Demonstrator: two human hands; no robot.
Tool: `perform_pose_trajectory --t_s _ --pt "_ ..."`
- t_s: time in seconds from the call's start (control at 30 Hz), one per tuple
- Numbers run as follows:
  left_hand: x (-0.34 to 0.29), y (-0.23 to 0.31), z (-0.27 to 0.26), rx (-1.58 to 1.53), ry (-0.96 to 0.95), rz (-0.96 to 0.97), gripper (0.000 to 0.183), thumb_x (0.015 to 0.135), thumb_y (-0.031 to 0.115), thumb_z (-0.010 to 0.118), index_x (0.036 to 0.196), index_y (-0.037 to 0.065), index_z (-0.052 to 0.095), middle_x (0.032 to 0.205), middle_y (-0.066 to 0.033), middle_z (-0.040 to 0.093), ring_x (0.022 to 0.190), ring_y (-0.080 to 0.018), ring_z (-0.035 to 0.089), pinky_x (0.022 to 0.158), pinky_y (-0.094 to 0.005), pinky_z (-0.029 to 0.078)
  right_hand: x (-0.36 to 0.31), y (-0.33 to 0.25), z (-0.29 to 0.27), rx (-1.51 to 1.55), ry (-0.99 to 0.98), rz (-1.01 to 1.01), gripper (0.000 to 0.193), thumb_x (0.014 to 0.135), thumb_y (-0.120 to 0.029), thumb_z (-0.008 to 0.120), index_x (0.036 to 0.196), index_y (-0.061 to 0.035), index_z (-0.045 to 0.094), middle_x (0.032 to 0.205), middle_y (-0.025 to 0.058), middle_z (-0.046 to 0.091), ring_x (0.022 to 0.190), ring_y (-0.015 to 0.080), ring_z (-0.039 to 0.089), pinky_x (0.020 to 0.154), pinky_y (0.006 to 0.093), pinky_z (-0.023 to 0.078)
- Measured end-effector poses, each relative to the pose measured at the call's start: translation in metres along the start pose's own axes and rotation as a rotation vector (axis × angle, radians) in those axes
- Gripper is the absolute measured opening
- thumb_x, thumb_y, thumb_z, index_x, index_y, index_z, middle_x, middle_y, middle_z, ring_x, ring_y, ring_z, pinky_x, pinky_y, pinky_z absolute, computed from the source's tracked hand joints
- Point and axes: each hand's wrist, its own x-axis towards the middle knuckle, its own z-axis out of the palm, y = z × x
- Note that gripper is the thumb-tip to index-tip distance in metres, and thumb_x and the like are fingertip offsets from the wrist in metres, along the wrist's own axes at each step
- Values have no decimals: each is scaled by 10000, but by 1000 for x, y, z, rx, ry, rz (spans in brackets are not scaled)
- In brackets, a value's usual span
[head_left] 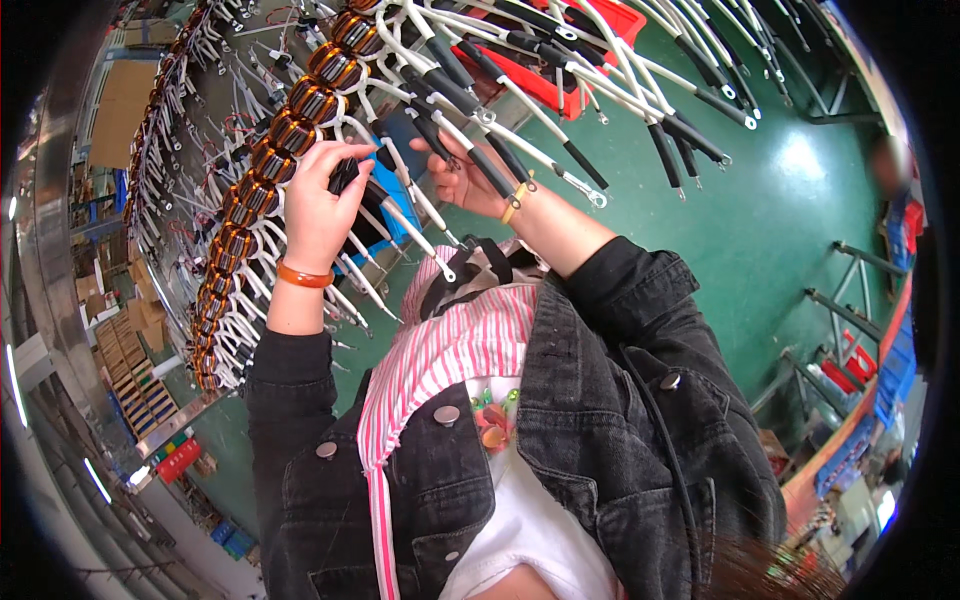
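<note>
A long row of copper-wound ring coils [272, 163] slants across the upper left, with white cables ending in black sleeves and metal lugs. My left hand [322, 200], wearing an orange bangle, is closed beside the coils. Its thumb and forefinger pinch a dark sleeved cable [345, 177], mostly hidden by the fingers. Farther right, my right hand [468, 185], with a yellow bracelet, has its fingers curled at another black-sleeved cable [450, 150] bearing a small lug. Hanging cables partly cover these fingers. More white cables [430, 207] dangle between the two hands.
Behind the hanging cables is a blue bin [372, 238]; a red bin [622, 25] lies at the top. A second row of coils with leads [150, 140] runs along the far left. Metal frames [850, 300] stand on the green floor at right.
</note>
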Motion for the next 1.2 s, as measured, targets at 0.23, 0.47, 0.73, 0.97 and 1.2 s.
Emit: perform_pose_trajectory --t_s 0.23,0.47,0.73,0.97,1.2 --pt "-6 8 0 -97 -39 -120 149 819 73 655 954 8 656 889 -80 644 846 -168 604 792 -270 451 -2 -2 -1 -30 -3 11 411 929 -388 524 1180 -63 541 779 0 620 592 93 504 586 247 420" --pt "-22 37 -3 -262 -51 -261 151 833 86 659 970 23 655 830 -16 646 727 -78 567 680 -224 446 -28 0 -13 -186 454 -80 460 931 -421 507 1161 -27 557 792 32 633 561 106 558 533 216 479" --pt "-69 76 19 -1024 -428 -801 170 874 142 615 1002 31 616 851 12 599 793 -56 544 713 -218 448 -120 23 23 -1301 282 80 240 905 -249 543 886 -29 635 711 41 591 600 114 534 563 273 441" --pt "-72 92 43 -971 -554 -607 278 842 195 686 1032 39 558 927 3 581 852 -69 542 770 -236 456 -137 12 88 -1507 32 -300 375 822 -95 607 1179 -31 508 852 112 559 675 224 561 673 326 480" --pt "-81 95 59 -941 -542 -559 397 811 171 707 1130 9 534 1020 -30 595 927 -93 548 823 -255 459 -134 10 81 -1576 -146 -569 201 810 -19 596 1010 -26 618 833 91 556 763 221 543 682 307 447"
